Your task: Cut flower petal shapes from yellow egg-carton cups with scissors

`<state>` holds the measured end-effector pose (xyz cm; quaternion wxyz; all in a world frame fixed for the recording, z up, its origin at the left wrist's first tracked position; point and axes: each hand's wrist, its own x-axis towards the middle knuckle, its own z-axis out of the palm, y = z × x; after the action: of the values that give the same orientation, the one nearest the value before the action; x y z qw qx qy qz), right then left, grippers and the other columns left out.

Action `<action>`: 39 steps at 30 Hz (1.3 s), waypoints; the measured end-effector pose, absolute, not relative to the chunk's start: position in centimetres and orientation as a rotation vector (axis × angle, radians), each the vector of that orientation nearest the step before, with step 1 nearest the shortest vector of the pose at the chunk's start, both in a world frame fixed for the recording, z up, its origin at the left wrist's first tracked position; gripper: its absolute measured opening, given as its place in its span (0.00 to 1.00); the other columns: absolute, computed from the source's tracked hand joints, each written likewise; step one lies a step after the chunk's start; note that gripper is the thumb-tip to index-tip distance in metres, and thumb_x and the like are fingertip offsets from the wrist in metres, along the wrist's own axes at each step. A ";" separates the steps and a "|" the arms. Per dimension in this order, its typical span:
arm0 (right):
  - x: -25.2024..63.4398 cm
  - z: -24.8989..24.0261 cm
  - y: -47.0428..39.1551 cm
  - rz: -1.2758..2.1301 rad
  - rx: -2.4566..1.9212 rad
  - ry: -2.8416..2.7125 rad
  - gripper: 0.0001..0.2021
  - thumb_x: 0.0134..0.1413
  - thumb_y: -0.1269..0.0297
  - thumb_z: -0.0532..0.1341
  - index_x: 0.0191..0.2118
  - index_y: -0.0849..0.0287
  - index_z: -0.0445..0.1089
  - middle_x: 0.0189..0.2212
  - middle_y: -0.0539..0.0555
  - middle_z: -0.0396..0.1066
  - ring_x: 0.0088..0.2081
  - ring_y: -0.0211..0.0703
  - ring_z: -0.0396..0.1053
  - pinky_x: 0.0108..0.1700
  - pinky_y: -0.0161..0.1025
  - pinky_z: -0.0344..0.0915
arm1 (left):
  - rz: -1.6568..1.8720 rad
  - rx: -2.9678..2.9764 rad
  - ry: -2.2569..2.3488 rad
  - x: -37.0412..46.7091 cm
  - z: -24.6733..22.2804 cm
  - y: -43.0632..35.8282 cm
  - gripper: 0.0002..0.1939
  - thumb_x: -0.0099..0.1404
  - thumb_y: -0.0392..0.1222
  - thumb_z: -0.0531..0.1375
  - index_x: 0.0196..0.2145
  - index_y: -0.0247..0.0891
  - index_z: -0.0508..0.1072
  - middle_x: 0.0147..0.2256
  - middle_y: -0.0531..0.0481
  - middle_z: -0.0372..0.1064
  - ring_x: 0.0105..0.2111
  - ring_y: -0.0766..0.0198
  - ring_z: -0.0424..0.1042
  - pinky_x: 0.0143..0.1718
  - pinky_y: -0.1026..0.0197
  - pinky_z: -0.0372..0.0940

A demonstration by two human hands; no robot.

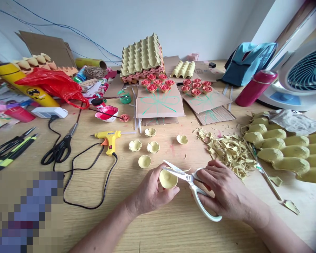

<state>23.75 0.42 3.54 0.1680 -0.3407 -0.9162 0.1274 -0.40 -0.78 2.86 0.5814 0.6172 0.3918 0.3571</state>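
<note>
Between the thumb and fingers of my left hand [154, 193] is a pale yellow egg-carton cup [168, 178], its hollow facing up. My right hand [223, 189] grips white-handled scissors [189, 178] by the loops. The scissor blades are parted across the cup's far rim, and a thin strip of carton curls beside them. Just beyond lie a plain cup [144, 161] and several cups with petal-cut rims, among them a petal cup [153, 147] and a separate petal cup [182, 139]. Carton scraps [231, 154] are heaped beyond my right hand.
A yellow glue gun [109, 138] with its cord and black scissors [60, 147] lie to the left. Red-painted flowers [158, 83] stand on cardboard [160, 105] at the back. Egg trays [287, 147], a red bottle [256, 88] and a fan [302, 73] are on the right.
</note>
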 end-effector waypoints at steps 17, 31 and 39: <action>24.7 4.3 0.7 0.514 -0.847 -2.733 0.13 0.72 0.59 0.53 0.34 0.57 0.64 0.26 0.48 0.64 0.26 0.40 0.57 0.41 0.42 0.54 | 0.675 1.669 0.880 -1.9 3.7 0.3 0.06 0.53 0.34 0.59 0.30 0.38 0.66 0.28 0.55 0.61 0.28 0.65 0.61 0.33 0.60 0.59; 25.1 3.9 0.7 0.464 -0.841 -2.719 0.13 0.71 0.62 0.53 0.31 0.56 0.59 0.23 0.46 0.62 0.24 0.39 0.55 0.39 0.41 0.54 | 0.567 1.409 0.827 -2.4 3.9 0.8 0.08 0.55 0.35 0.62 0.34 0.37 0.68 0.28 0.54 0.64 0.28 0.66 0.62 0.30 0.63 0.59; 25.2 3.7 1.2 0.393 -0.899 -2.635 0.12 0.69 0.62 0.56 0.31 0.55 0.59 0.23 0.45 0.63 0.24 0.38 0.57 0.39 0.40 0.55 | 0.686 1.440 0.823 -2.0 3.6 0.0 0.06 0.68 0.43 0.56 0.37 0.40 0.61 0.28 0.57 0.55 0.26 0.68 0.54 0.27 0.63 0.55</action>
<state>25.17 1.16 3.68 0.1639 -0.3155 -0.9245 0.1377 -1.97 0.00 3.58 0.6236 0.6271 0.3584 0.2990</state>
